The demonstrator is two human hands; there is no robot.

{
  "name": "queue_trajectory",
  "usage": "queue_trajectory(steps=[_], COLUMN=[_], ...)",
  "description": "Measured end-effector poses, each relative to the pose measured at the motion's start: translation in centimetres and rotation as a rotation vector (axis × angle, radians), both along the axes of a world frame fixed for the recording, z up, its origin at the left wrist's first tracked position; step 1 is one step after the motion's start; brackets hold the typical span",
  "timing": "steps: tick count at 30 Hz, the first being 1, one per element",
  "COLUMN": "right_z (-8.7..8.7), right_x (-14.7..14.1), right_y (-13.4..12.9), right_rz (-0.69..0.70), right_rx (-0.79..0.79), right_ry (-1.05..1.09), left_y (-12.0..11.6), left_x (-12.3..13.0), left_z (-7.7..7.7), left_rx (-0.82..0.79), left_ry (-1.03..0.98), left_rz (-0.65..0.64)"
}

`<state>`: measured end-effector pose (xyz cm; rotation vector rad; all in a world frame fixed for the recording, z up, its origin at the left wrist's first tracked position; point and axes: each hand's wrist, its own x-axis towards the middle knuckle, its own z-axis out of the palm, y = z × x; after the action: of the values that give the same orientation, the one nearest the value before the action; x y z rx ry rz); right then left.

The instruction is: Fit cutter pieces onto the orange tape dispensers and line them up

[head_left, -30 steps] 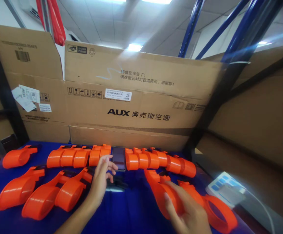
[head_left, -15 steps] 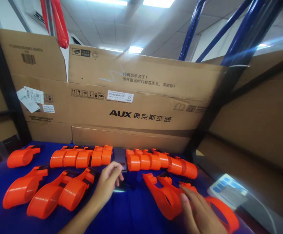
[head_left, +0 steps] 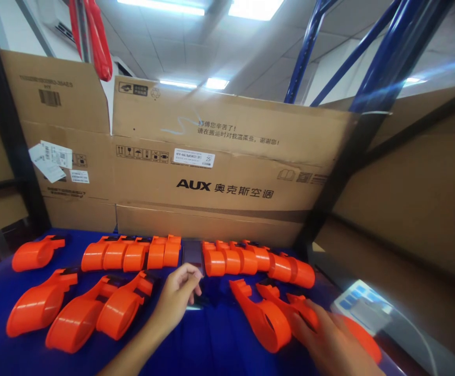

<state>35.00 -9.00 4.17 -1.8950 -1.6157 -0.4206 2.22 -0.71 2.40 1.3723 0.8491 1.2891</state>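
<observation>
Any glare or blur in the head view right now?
Head view throughout: pale glare streaks across the blue post at upper right; part of the white-and-blue device is washed out; the right hand looks soft, the AUX lettering legible.

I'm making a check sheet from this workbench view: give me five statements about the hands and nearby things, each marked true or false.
1. The right hand is among orange plastic ring-shaped pieces at front right. True.

2. The left hand is gripping one of those pieces. False: no piece shows in the left hand.

3. A brown cardboard panel printed "AUX" stands behind the pieces. True.

4. The pieces lie on a white surface. False: the surface is blue.

5. A dark, flat, phone-like rectangle lies between the back row's left and right groups. True.
</observation>
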Motion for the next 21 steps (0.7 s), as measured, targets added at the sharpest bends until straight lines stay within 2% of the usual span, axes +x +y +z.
queue_trajectory(steps=[4, 7, 10, 12, 15, 17, 19, 21], right_z=[0.5, 1.7, 3.9, 5.9, 8.8, 10.0, 10.4, 9.9], right_x=[0.0, -0.3, -1.3, -2.5, -5.1, -7.1, -9.3, -11.8], right_y=[0.1, 0.0, -0.7, -1.3, -2.0, -2.0, -1.8, -1.3], right_rz=[0.016, -0.015, -0.13, -0.198, -0.137, -0.063, 0.08, 0.239], right_rx=[-0.052, -0.05, 0.013, 0.148, 0.38, 0.532, 0.574, 0.518], right_ry=[-0.021, -0.026, -0.049, -0.085, -0.08, -0.045, 0.004, 0.054], left_y=[0.0, 0.1, 0.1, 0.0, -0.2, -0.3, -0.4, -0.4], left_x=[0.0, 0.0, 0.0, 0.0, -0.1, -0.2, -0.4, -0.5], left_z=[-0.1, -0.1, -0.1, 0.0, 0.3, 0.5, 0.6, 0.7], left_rx=[-0.002, 0.0, -0.004, -0.008, -0.008, -0.006, -0.008, -0.022], left_ry=[0.002, 0.007, 0.006, -0.004, -0.031, -0.059, -0.107, -0.2], left_rz=[-0.004, -0.006, -0.008, -0.002, -0.002, -0.026, -0.072, -0.114])
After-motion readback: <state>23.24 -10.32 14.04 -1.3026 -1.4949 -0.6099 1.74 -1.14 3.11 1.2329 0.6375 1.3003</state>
